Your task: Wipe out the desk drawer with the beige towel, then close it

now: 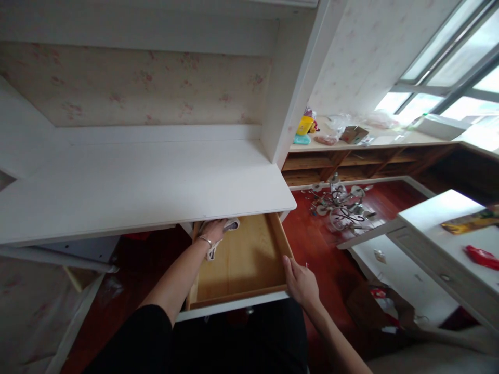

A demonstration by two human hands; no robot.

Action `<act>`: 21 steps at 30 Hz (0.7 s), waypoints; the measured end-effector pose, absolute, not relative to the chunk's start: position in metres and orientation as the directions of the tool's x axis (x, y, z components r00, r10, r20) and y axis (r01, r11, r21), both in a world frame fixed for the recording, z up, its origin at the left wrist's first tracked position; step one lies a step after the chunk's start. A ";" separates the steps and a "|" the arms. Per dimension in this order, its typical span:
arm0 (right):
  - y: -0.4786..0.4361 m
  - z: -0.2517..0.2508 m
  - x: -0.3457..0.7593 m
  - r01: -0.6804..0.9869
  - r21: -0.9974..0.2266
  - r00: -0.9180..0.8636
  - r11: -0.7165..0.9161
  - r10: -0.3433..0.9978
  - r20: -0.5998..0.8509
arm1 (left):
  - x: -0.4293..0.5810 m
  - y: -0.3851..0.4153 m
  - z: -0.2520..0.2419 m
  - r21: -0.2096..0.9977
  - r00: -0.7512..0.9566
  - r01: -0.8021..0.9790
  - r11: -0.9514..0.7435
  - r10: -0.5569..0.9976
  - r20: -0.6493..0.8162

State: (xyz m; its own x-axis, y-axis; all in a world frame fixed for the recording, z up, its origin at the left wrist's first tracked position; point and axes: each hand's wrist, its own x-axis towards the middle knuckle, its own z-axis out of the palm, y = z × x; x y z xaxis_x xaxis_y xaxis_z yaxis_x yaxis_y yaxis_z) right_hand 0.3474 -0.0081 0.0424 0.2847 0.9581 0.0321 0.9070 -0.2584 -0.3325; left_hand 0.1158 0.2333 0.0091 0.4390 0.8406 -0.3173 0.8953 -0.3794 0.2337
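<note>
A wooden drawer [245, 262] with a white front is pulled out from under the white desk [163, 176]. Inside it, at the back left, my left hand [213, 231] presses a patterned cloth [232, 224] against the wood; its fingers are partly hidden by the cloth and the desk edge. A bracelet circles that wrist. My right hand [300, 279] grips the drawer's right side near the front corner, thumb over the top edge. Apart from the cloth, only the bare drawer bottom shows.
A dismantled chandelier [343, 205] lies on the red wooden floor [307, 234] to the right. Beyond it runs a low shelf unit [351, 158] with bags and a yellow container [304, 125] on top. A white table [452, 218] and a cardboard box [362, 306] stand at right.
</note>
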 end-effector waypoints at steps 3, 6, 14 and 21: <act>-0.008 0.044 0.346 0.930 -0.294 0.235 -0.220 0.972 0.014 | 0.113 0.219 0.002 0.211 0.457 0.886 -0.414 0.858 -0.236; -0.009 0.045 0.345 0.935 -0.285 0.221 -0.210 0.975 0.006 | 0.107 0.206 -0.004 0.162 0.396 0.915 -0.370 0.900 -0.183; -0.009 0.047 0.344 0.946 -0.276 0.185 -0.168 0.982 0.035 | 0.121 0.211 0.000 0.149 0.313 0.949 -0.279 0.896 -0.316; -0.010 0.049 0.340 0.961 -0.245 0.157 -0.131 0.984 0.089 | 0.194 0.205 0.002 0.282 0.319 0.930 -0.237 0.900 -0.296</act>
State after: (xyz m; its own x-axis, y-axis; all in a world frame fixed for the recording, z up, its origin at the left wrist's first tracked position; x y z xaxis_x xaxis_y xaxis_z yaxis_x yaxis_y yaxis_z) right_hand 0.3399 -0.0102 0.0487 0.1569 0.9836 0.0892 0.9606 -0.1310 -0.2451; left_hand 0.1944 0.2049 0.0019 0.3194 0.9002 -0.2962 0.9296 -0.2369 0.2824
